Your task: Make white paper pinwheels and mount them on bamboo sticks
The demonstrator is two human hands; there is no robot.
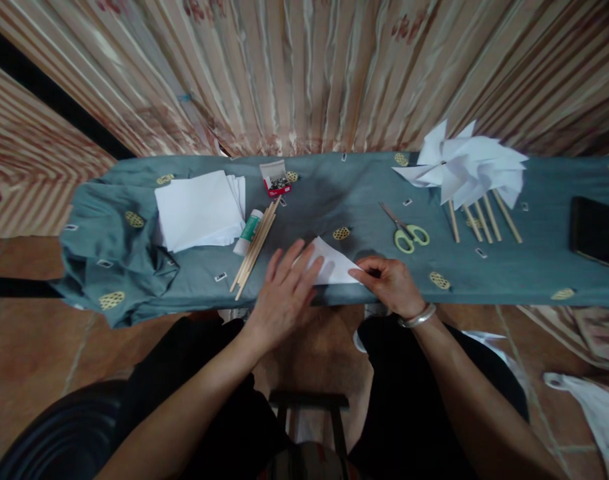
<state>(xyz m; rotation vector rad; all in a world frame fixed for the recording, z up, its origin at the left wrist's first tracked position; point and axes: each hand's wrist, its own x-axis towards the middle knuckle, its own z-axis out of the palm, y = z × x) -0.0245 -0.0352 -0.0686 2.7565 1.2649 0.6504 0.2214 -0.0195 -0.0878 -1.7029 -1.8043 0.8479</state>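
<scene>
A white sheet of paper (331, 265), folded into a triangle, lies at the front edge of the cloth-covered table. My left hand (287, 287) rests on its left part with the fingers stretched out and apart. At the paper's right corner, my right hand (390, 283) pinches the tip between thumb and fingers; a silver bangle circles that wrist. Just left of my left hand lie several thin wooden sticks (254, 250) and a glue stick (248, 232). Scissors with green handles (409, 236) lie beyond my right hand.
A stack of white paper (199, 212) sits at the left. Behind the sticks stands an open small box of metal pins (277, 183). Several paper pinwheels (477, 167) on sticks lie at the back right, with a black phone (593, 230) further right. A curtain (314, 73) hangs behind the table.
</scene>
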